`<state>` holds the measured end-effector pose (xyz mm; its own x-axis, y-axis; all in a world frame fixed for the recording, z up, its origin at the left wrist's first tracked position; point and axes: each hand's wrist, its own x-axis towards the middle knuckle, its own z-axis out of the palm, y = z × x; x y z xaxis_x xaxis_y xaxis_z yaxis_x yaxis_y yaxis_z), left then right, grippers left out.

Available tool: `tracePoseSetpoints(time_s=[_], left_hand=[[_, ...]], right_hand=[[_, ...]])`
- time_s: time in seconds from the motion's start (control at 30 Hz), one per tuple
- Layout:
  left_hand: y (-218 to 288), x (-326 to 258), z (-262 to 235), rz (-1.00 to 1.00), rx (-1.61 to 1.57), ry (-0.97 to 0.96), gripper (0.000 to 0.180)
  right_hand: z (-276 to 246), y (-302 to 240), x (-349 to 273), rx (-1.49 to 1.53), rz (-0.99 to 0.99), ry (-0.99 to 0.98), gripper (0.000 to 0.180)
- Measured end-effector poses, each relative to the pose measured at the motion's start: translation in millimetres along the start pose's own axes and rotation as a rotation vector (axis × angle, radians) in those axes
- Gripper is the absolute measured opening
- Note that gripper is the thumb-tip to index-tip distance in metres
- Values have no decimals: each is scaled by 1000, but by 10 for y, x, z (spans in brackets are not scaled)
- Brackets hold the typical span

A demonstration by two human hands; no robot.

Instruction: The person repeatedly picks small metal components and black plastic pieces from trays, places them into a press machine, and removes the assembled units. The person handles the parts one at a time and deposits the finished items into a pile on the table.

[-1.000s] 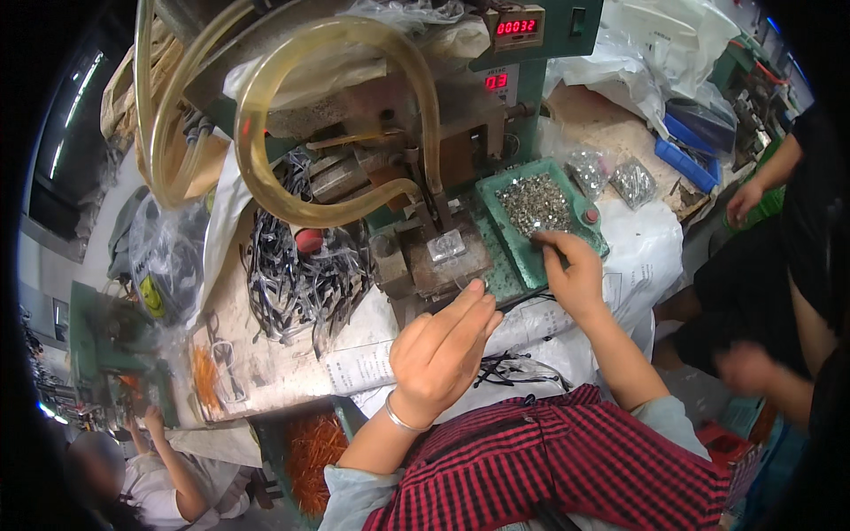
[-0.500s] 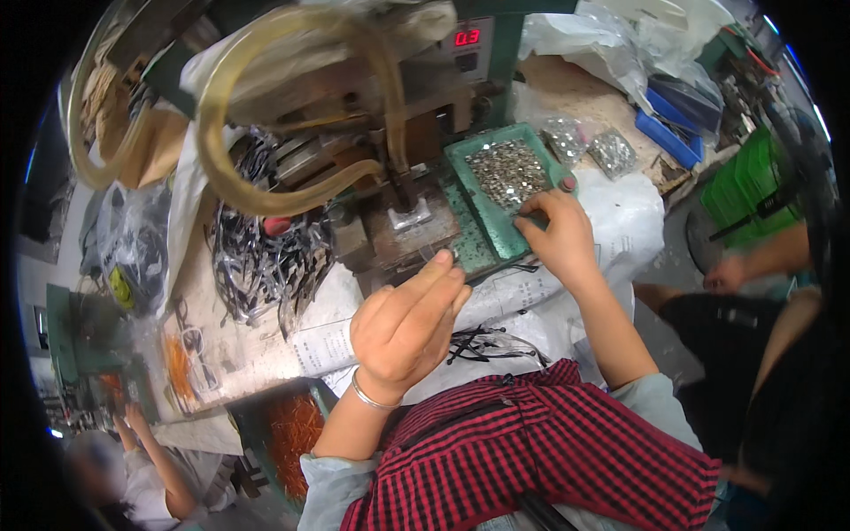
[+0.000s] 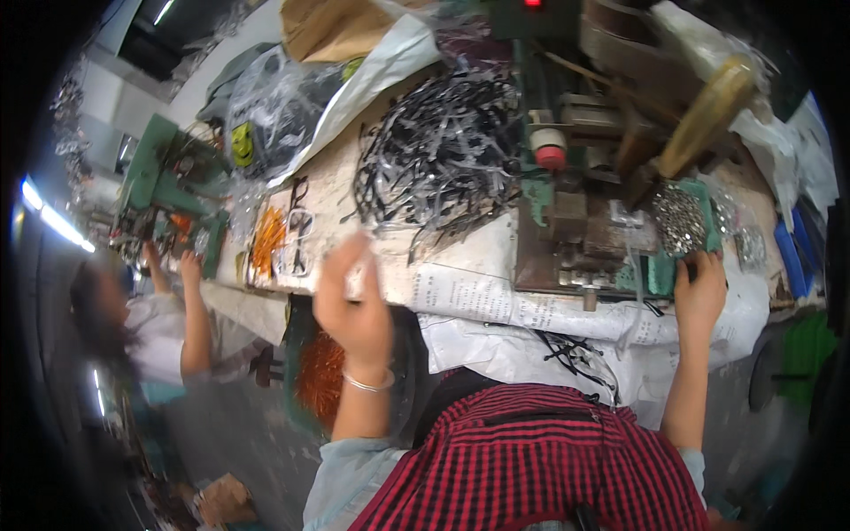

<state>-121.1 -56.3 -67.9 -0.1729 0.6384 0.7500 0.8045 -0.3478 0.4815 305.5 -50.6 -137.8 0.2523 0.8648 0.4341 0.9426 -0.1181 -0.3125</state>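
Note:
My left hand (image 3: 354, 305), with a bracelet at its wrist, hovers over the table's front edge beside a dark bin (image 3: 403, 354) of orange strands. Motion smears its fingers, so a grip cannot be made out. Far to the right, my right hand (image 3: 701, 288) rests at the front of a green tray (image 3: 660, 276) heaped with small shiny metal pieces (image 3: 679, 219). Its fingers are curled together, and whatever they hold is hidden. A machine with a metal work block (image 3: 611, 226) stands just left of that tray. Behind my left hand lies a tangled pile of black straps (image 3: 443, 155).
Orange strips (image 3: 268, 239) and a pair of glasses (image 3: 301, 239) lie left on the table. Several black straps (image 3: 575, 354) rest on white sheeting before the machine. A red knob (image 3: 549, 150) sticks out from the machine. Another person (image 3: 168, 323) works at the far left.
The view has swung left. My left hand has moved away from the machine toward the strap pile and the bin. My right hand stays at the tray's front.

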Motion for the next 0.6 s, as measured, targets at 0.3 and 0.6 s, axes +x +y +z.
tracePoseSetpoints(time_s=[0.3, 0.6], left_hand=[[-995, -151, 740, -76, 465, -641, 11], [-665, 265, 716, -427, -305, -481, 23]], right_hand=[[-11, -140, 39, 112, 242, 48, 13], [-9, 50, 36, 461, 332, 246, 14]])
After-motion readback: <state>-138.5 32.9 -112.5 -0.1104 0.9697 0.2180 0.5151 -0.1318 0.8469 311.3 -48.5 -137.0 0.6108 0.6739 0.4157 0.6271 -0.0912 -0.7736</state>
